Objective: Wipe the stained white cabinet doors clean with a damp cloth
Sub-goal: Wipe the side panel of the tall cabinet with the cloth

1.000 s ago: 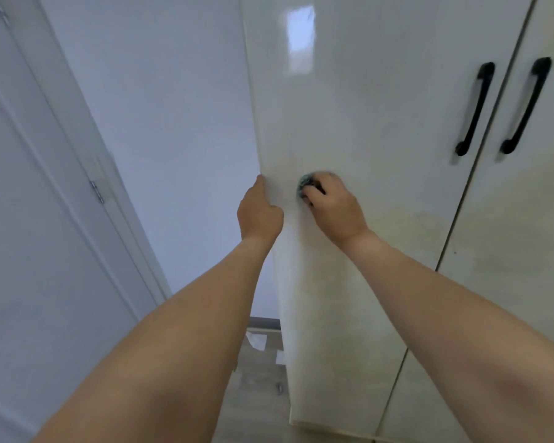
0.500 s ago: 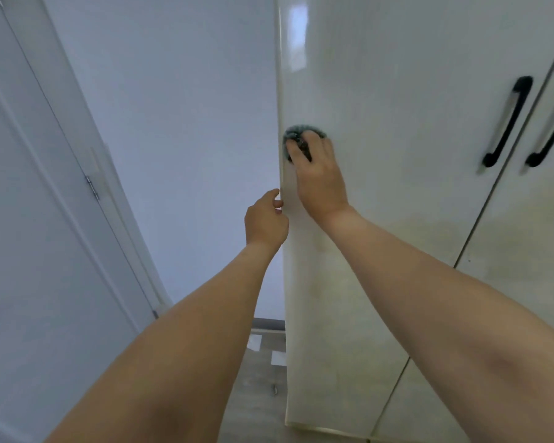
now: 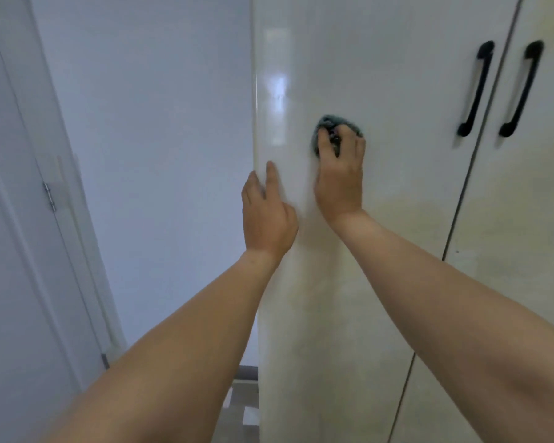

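Observation:
The glossy white cabinet door (image 3: 381, 75) fills the upper middle of the head view, with yellowish stains low down on it. My right hand (image 3: 339, 174) grips a bunched dark grey-green cloth (image 3: 325, 123) and presses it against the door, left of the black handle (image 3: 475, 87). My left hand (image 3: 266, 212) rests on the door's left edge, with straight fingers laid over the corner. A second cabinet door (image 3: 531, 235) with its own black handle (image 3: 522, 87) stands to the right, also yellowed.
A pale blue wall (image 3: 147, 155) runs behind the cabinet's left edge. A white room door with a metal hinge (image 3: 50, 193) stands at the far left. Grey floor with a dark skirting strip (image 3: 245, 372) shows at the bottom.
My right hand has carried the cloth from the door's left edge to the right, further onto the panel. My left hand has risen and laid its fingers flat on the door's edge.

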